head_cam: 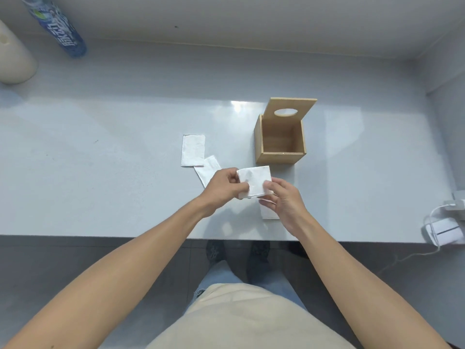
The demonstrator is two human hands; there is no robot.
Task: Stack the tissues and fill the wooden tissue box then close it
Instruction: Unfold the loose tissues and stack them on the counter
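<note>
A folded white tissue [254, 181] is held above the counter between both hands. My left hand [221, 188] pinches its left edge and my right hand [285, 201] grips its lower right corner. The wooden tissue box [280, 157] stands just beyond, empty inside, with its lid [292, 107] tilted back and showing an oval hole. One folded tissue [193, 150] lies flat to the left. A second tissue [207, 170] lies angled beside it, partly behind my left hand. Another tissue [268, 212] lies under my right hand, mostly hidden.
A blue-labelled plastic bottle [60, 31] lies at the back left next to a cream paper roll [12, 56]. A white charger and cable [444, 227] sit at the counter's right edge. The counter's front edge [125, 236] runs below my hands.
</note>
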